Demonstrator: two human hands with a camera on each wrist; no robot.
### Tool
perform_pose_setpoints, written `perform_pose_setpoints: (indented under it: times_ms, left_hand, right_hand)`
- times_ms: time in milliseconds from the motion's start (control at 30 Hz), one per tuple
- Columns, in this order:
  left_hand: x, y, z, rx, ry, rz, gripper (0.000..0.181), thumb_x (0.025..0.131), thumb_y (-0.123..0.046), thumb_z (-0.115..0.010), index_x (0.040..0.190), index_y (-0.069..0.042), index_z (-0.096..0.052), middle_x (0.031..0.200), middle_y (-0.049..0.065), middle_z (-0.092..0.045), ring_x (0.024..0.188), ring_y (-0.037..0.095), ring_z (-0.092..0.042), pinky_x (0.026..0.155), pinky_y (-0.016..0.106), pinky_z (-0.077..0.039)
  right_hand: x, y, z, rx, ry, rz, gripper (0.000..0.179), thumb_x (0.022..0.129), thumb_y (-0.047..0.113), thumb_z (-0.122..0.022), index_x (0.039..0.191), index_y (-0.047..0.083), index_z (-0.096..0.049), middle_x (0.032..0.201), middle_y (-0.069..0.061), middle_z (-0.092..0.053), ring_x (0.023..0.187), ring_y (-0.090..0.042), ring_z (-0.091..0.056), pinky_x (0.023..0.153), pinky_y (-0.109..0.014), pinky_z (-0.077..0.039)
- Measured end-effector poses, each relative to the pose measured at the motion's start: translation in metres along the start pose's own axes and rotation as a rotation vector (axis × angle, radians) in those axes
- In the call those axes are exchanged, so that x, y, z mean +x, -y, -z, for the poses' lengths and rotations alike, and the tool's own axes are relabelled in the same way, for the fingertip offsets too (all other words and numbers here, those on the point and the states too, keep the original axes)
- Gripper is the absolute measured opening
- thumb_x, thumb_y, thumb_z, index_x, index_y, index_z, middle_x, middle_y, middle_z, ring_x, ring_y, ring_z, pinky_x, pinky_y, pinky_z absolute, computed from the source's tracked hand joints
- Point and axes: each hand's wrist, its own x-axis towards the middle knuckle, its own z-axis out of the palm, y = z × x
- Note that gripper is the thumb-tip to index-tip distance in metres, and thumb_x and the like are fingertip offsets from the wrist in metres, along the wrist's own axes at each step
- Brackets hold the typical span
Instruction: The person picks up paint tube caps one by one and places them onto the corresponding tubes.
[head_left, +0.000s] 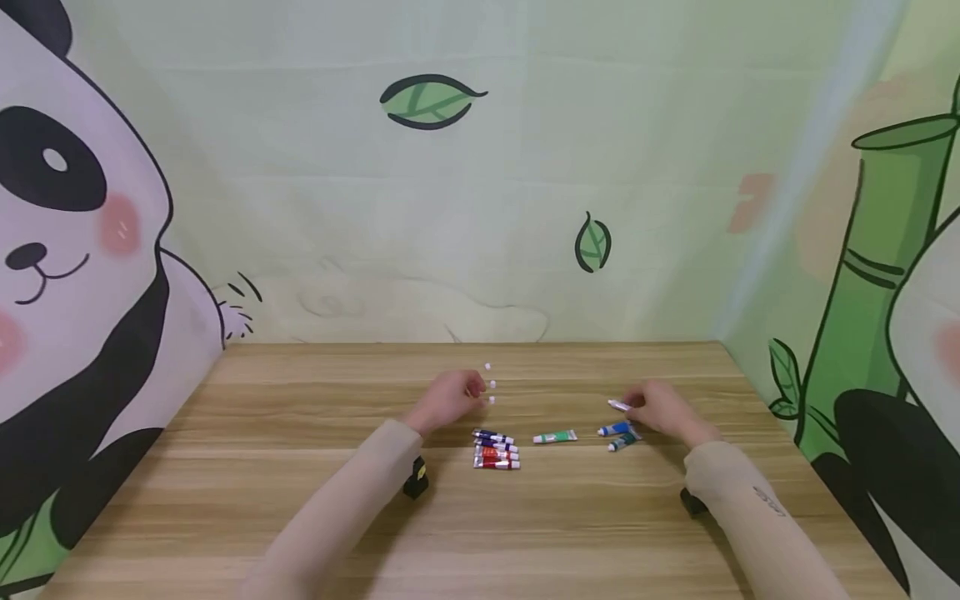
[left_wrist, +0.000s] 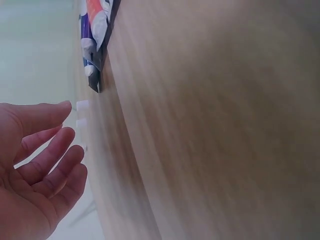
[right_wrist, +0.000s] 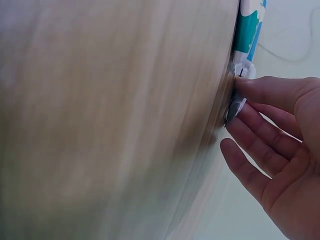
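Observation:
My left hand [head_left: 452, 400] hovers over the table with its fingers loosely bent and nothing between them. Just past its fingertips stand small white cap-like pieces [head_left: 492, 384] in a row, also visible as white pieces [left_wrist: 82, 105] in the left wrist view. My right hand [head_left: 663, 410] pinches the tail end of a white paint tube [head_left: 618, 405] between thumb and fingers. Close below it lie a blue paint tube [head_left: 615, 428] and a teal paint tube [head_left: 622, 442]; the teal tube [right_wrist: 246, 32] shows large in the right wrist view.
A green paint tube [head_left: 555, 437] lies alone mid-table. To its left is a stack of purple tubes [head_left: 495, 440] and red and orange tubes [head_left: 497, 459], side by side. The wooden table [head_left: 300, 500] ends at a panda-printed backdrop [head_left: 525, 208].

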Motion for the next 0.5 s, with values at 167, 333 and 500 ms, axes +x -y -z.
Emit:
perform_pose_setpoints:
  times_ms: [167, 333, 500]
  left_hand:
    - [0.007, 0.001, -0.006, 0.002, 0.006, -0.003, 0.019, 0.088, -0.006, -0.075, 0.104, -0.001, -0.068, 0.092, 0.006, -0.067, 0.086, 0.02, -0.063, 0.082, 0.035, -0.054]
    - [0.015, 0.0, -0.012, 0.028, 0.027, -0.003, 0.018, 0.087, -0.006, -0.076, 0.102, -0.001, -0.068, 0.092, 0.005, -0.068, 0.087, 0.02, -0.063, 0.084, 0.035, -0.054]
    - [0.021, -0.006, -0.016, 0.082, 0.042, -0.012, 0.016, 0.086, -0.005, -0.076, 0.1, -0.002, -0.069, 0.09, 0.004, -0.067, 0.086, 0.019, -0.062, 0.083, 0.034, -0.054]
  right_hand:
    - [-0.002, -0.005, 0.001, 0.002, -0.004, 0.004, 0.013, 0.087, 0.003, -0.072, 0.099, -0.003, -0.072, 0.088, -0.006, -0.069, 0.081, -0.02, -0.062, 0.079, -0.043, -0.053]
    - [-0.005, -0.009, 0.003, 0.007, -0.017, 0.007, 0.013, 0.086, 0.004, -0.074, 0.098, -0.002, -0.073, 0.087, -0.005, -0.069, 0.08, -0.02, -0.062, 0.078, -0.042, -0.053]
    - [-0.009, -0.013, 0.007, 0.013, -0.031, 0.0, 0.015, 0.085, 0.004, -0.074, 0.097, -0.003, -0.072, 0.088, -0.008, -0.07, 0.082, -0.022, -0.063, 0.079, -0.044, -0.052]
